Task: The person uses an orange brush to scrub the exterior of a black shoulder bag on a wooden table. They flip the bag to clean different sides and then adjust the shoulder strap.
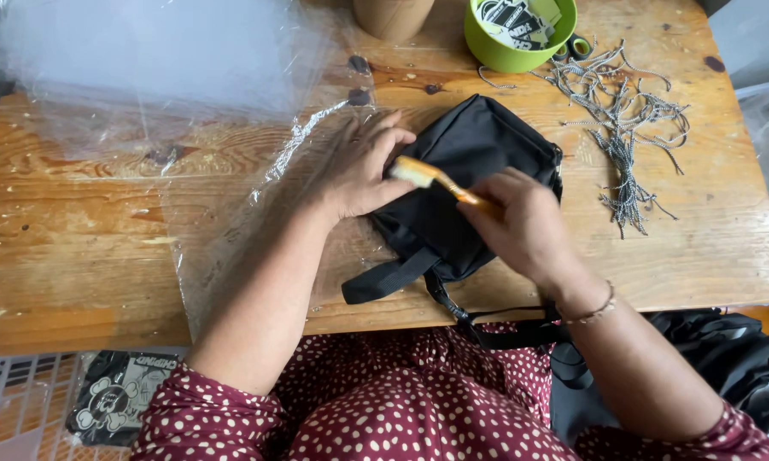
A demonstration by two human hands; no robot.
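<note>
Two hands work over a small black fabric bag (470, 183) at the centre of a knotty wooden table (77, 256).

The left hand (359, 171) lies flat, fingers spread, on the bag's 9 o'clock edge. The right hand (521, 224) grips a slim orange-handled brush (431, 177), its long axis running from 4 toward 10 o'clock, with the pale tip leading. Crinkled clear plastic (230, 154) lies at 9 o'clock, and speckled cords (623, 128) at 2.

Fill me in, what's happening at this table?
A person seated at a wooden table has a small black bag lying flat in front of them. The left hand presses down on the bag's left edge, while the right hand holds a small orange brush over it. Clear plastic sheets lie to the left; a green tub and loose grey cords sit at the far right.
</note>
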